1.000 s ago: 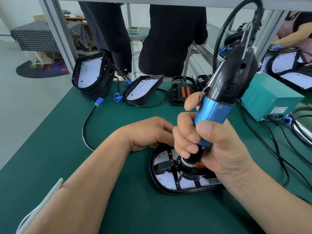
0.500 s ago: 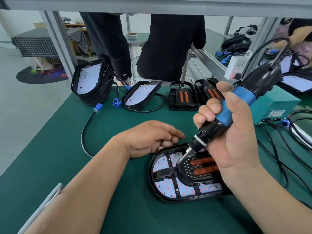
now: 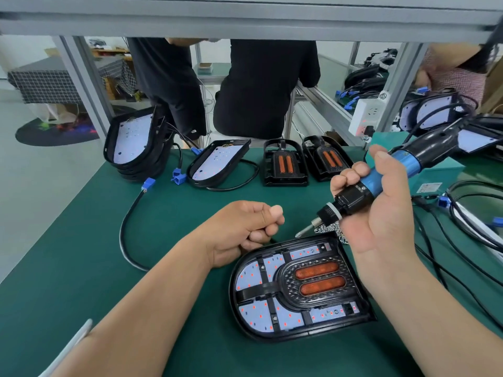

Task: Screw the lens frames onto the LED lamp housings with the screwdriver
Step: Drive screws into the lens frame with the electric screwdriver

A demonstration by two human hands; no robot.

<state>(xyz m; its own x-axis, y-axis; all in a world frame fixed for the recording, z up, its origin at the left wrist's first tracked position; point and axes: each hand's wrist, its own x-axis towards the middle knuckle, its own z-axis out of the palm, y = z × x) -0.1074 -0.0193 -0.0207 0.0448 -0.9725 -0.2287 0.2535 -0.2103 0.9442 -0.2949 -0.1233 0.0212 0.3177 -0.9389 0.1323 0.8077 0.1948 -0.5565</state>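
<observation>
A black LED lamp housing [image 3: 246, 284] with a white LED board lies flat on the green mat in front of me. A black lens frame [image 3: 285, 288] with two orange lenses sits in it. My right hand [image 3: 381, 227] grips a blue-and-black electric screwdriver [image 3: 381, 176], held tilted above the housing's far edge. Its bit tip [image 3: 299, 235] points down-left, close to a small pile of silver screws [image 3: 330, 229]. My left hand [image 3: 245, 227] rests on the mat just left of the housing's far edge, fingers curled with the thumb on top. Nothing shows in it.
A stack of housings [image 3: 133, 148] and one more housing [image 3: 217, 164] with cables and blue plugs stand at the back left. Two loose lens frames [image 3: 284, 164] lie at the back centre. A teal box [image 3: 446, 170] and black cables [image 3: 468, 213] crowd the right. People sit behind the bench.
My right hand lifted the screwdriver off the lens frame and swung it up and right, now tilted. My left hand left the housing's edge and curled up.
</observation>
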